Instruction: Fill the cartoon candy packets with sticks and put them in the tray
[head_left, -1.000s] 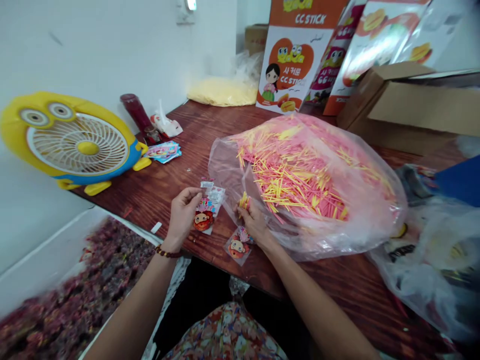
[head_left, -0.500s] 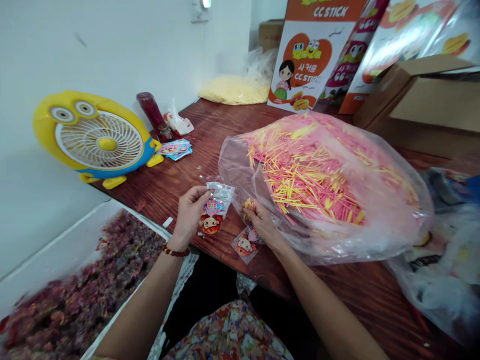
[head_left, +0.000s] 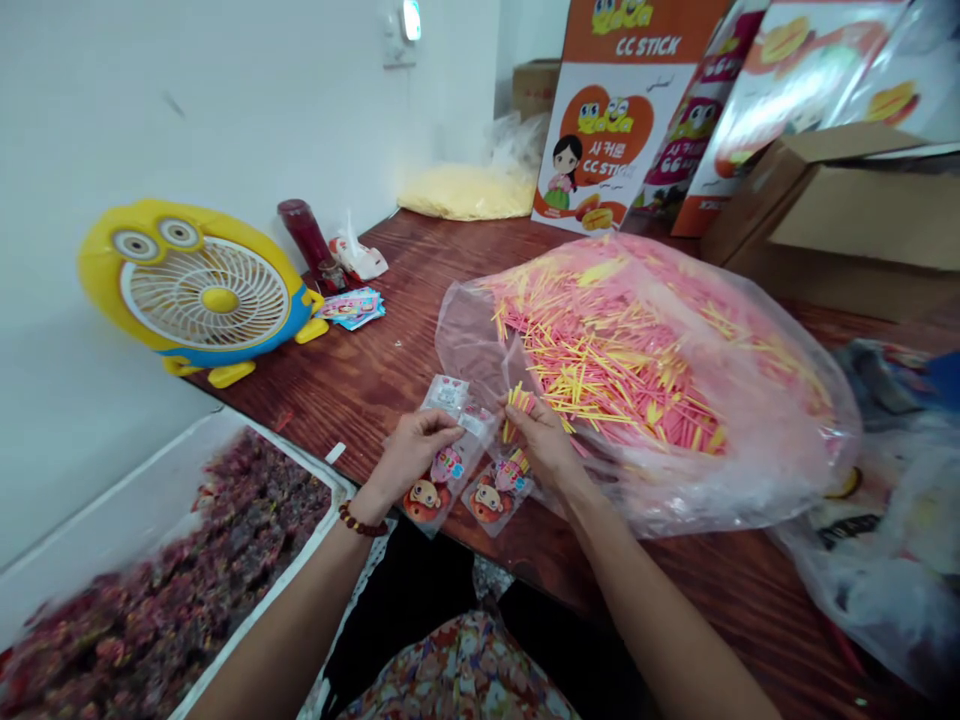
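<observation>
My left hand [head_left: 417, 456] is closed, its thumb and fingertips pinching clear printed plastic near the tops of two small packets. One packet [head_left: 426, 497] with a red-haired cartoon figure lies at the table edge below that hand. A second packet [head_left: 489, 498] of the same print lies just to its right; which of the two the fingers grip I cannot tell for sure. My right hand [head_left: 547, 445] is closed around a small bundle of thin yellow and pink sticks [head_left: 517, 402], above the second packet's top. Beside it, a big clear bag [head_left: 780, 480] holds a heap of such sticks [head_left: 622, 370].
A yellow and blue cartoon fan [head_left: 217, 290], a dark red bottle [head_left: 304, 232], tissues [head_left: 360, 258] and a pile of packets [head_left: 352, 308] stand at the left. Behind are a bag of pale yellow material [head_left: 465, 192], a printed carton [head_left: 600, 130] and an opened cardboard box [head_left: 855, 220].
My left hand has lowered its raised packet onto the table beside the other one and moved right. My right hand, still holding the sticks, has shifted slightly right; the sticks point up more visibly.
</observation>
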